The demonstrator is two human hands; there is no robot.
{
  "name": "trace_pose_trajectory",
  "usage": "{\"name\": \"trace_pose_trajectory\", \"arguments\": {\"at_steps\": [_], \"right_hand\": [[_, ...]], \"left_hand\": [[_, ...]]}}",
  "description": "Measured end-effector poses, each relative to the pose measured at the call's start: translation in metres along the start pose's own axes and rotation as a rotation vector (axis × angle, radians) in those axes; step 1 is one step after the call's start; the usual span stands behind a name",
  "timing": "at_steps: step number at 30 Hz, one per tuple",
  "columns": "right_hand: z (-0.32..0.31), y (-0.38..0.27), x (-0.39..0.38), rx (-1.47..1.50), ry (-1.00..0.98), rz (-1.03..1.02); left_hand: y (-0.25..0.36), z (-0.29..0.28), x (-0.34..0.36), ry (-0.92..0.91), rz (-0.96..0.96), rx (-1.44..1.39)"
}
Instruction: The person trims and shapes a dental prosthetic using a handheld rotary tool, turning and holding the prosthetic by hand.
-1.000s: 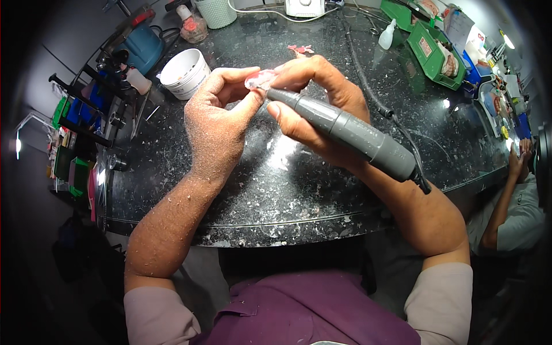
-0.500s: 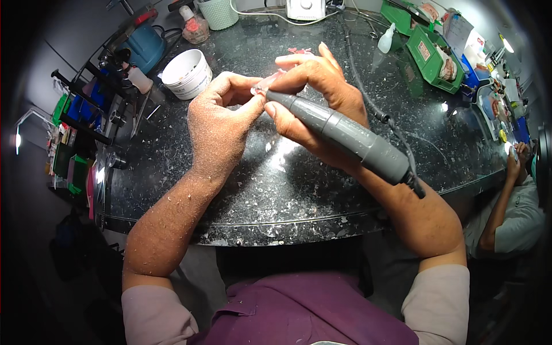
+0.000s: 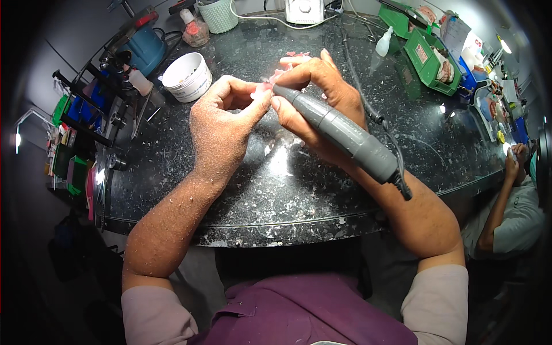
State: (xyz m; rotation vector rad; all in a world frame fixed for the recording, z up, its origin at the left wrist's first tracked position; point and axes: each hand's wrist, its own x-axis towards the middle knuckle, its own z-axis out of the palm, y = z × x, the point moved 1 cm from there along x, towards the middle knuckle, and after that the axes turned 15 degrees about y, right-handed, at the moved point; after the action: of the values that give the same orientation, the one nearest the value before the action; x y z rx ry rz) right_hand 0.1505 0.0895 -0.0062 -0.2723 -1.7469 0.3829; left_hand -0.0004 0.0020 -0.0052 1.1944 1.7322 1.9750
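Pink piece [image 3: 262, 92] between hands, above bench [image 3: 276, 204], at handpiece [image 3: 339, 131] tip. Left hand [image 3: 221, 127] pinches piece, thumb against fingers; right hand [image 3: 330, 95] clamped round handpiece. Piece looks light, stiff, probably brittle; dust may make it slippery. Best held by edges, clear of tip. Count: one piece, one handpiece, one white tub [image 3: 190, 92], two green bins [image 3: 430, 73] upper right.

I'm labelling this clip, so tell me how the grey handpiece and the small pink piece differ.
Colour: the handpiece is dark grey, while the piece is pink and pale.
Size: the handpiece is long and thick; the piece is much smaller.
Hold: the right hand grips the handpiece, while the left hand pinches the piece.
Shared: both are held above the black bench.
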Motion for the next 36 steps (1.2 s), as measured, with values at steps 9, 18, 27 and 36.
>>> {"name": "trace_pose_trajectory", "arguments": {"at_steps": [9, 18, 27, 36], "right_hand": [[-0.0018, -0.0025, 0.0014, 0.029, -0.03, 0.012], [0.0006, -0.0035, -0.0016, 0.173, 0.068, 0.196], [-0.0008, -0.0057, 0.0031, 0.017, -0.004, 0.011], [0.0008, -0.0045, 0.0023, 0.037, -0.002, -0.106]], "left_hand": [[-0.002, -0.001, 0.0005, 0.018, -0.007, -0.007], [-0.002, -0.0004, 0.0029, 0.075, 0.15, 0.061], [0.0044, -0.0018, 0.0014, 0.068, 0.209, 0.156], [0.0035, -0.0028, -0.0003, 0.038, 0.167, 0.131]]}}
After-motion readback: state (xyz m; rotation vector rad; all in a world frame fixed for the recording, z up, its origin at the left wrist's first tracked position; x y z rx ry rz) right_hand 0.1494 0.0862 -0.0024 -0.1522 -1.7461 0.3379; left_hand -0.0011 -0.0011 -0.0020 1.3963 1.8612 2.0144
